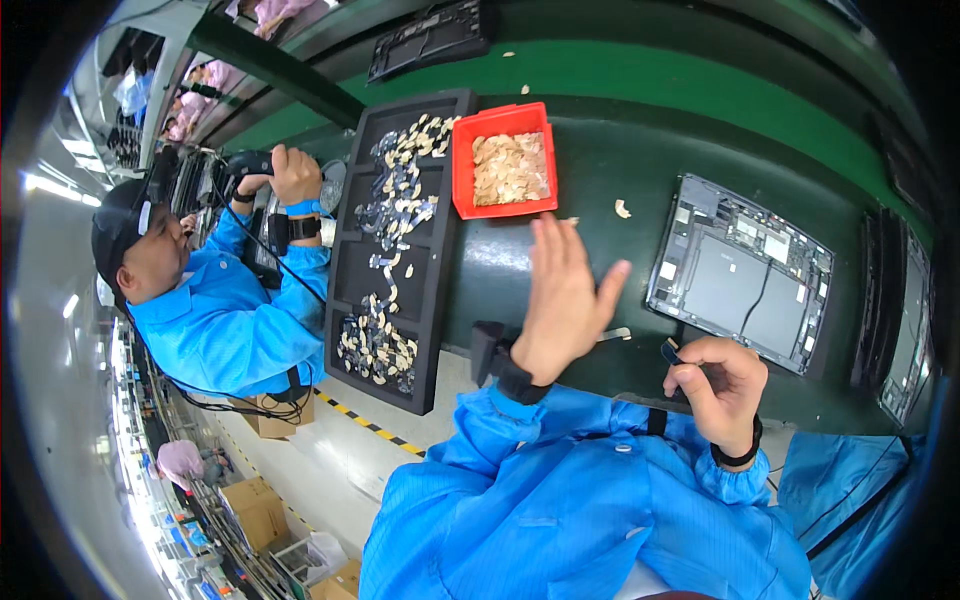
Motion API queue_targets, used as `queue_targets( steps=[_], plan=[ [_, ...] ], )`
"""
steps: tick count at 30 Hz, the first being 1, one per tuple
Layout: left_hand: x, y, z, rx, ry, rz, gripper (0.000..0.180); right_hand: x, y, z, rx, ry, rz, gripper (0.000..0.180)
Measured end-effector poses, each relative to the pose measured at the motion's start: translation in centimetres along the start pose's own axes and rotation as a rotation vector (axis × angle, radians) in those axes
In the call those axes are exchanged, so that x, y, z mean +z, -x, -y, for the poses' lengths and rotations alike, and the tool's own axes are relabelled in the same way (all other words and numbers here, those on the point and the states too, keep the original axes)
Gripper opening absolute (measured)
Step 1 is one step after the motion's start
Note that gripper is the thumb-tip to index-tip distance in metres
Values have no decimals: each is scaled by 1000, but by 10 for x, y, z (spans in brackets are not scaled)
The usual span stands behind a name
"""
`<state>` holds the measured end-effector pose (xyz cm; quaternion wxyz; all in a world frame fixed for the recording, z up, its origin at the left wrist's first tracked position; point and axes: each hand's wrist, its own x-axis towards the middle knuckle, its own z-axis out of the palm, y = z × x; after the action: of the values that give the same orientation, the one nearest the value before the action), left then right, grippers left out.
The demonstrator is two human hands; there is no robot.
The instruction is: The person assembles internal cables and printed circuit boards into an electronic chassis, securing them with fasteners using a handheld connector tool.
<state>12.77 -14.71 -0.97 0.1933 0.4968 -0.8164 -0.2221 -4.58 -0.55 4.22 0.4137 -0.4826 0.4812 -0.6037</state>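
Observation:
My left hand (565, 300) is stretched out flat over the green bench, fingers spread and holding nothing. Its fingertips reach the near edge of a red bin (463, 185) full of small cream-coloured curved pieces. My right hand (722, 388) pinches a small dark flex cable (670, 350) with a gold-coloured end between thumb and forefinger. Just beyond that hand lies an opened laptop base (725, 275), its circuit board and dark battery showing. One loose cream piece (622, 208) rests between bin and laptop base. A short pale strip (614, 334) lies between my hands.
A long black compartment tray (430, 300) on the left holds many dark and cream pieces. Beyond it, a co-worker in blue (225, 320) holds a dark tool (250, 162). Stacked laptop parts (900, 320) stand at the right edge; another dark chassis (428, 42) lies at the back.

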Motion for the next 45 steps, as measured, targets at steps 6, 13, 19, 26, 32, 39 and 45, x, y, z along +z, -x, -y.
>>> queue_targets(
  steps=[6, 13, 19, 26, 32, 39, 45],
  plan=[
    [51, -70, -43, -6, 92, 109, 99, -8, 5, 9, -12, -52, -41, 6],
    [26, -174, -62, 20, 634, -222, 84, -20, 9, 12, -25, -59, -72, 6],
    [-13, -112, -29, -21, -119, 160, 39, -34, 16, 13, 1, -71, -139, 8],
    [23, -182, -21, 191, -45, -21, 35, -36, 18, 18, -31, -52, -128, 6],
    [40, -198, -32, 131, -82, 63, 65, -39, 23, 13, -49, -66, -156, 9],
    [-17, -58, -120, 387, 545, -124, 27, -39, 2, 14, 154, -158, -317, 19],
    [-14, 4, -107, 206, 904, 71, 35, -26, -7, 4, 151, -88, -166, 21]
  ],
)
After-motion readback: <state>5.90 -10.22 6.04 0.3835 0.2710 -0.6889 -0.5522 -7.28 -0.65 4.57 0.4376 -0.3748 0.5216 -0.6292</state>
